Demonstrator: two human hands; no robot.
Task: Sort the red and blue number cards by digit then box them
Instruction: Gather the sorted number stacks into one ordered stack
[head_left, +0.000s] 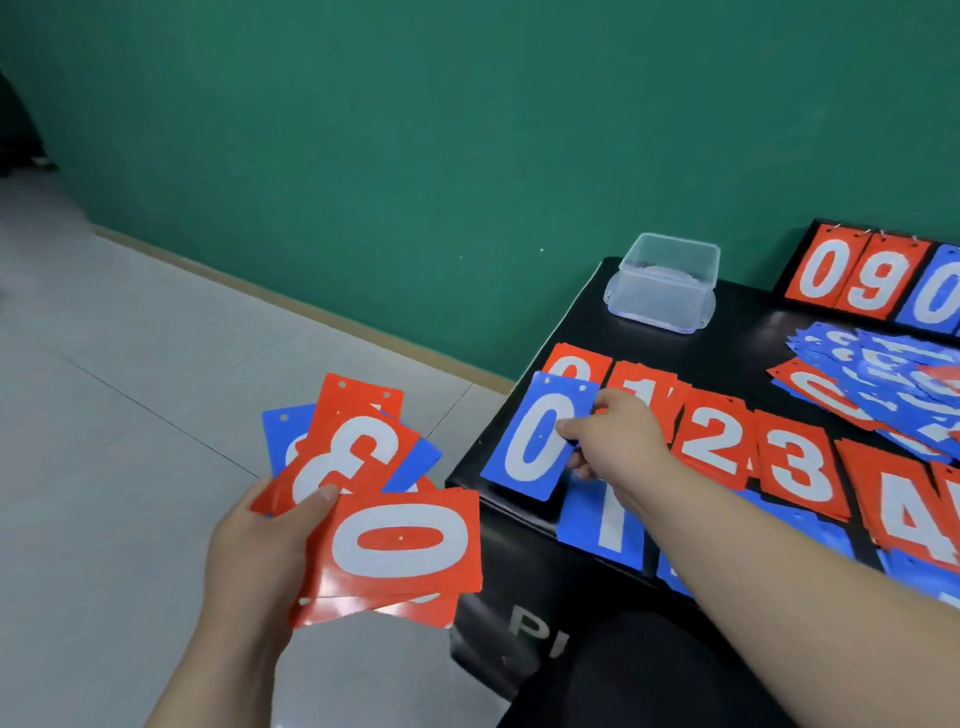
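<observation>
My left hand (260, 551) grips a fanned stack of red and blue number cards (384, 535) out over the floor; a red 0 lies on top and a red 3 shows behind it. My right hand (618, 431) pinches a blue 0 card (537, 441) at the left end of the black table (571, 322), just above the surface. Red piles run rightwards along the table: red 0 (576, 364), red 1 (644, 389), red 2 (714, 441), red 3 (800, 467), red 4 (904, 514). A blue 1 card (602, 519) lies in front, partly under my forearm.
A clear plastic box (662, 283) stands at the table's back left corner. A loose heap of mostly blue cards (878, 379) lies at the right. A black scoreboard stand (878, 280) showing 0 9 0 stands at the back right. The green wall and grey floor lie left.
</observation>
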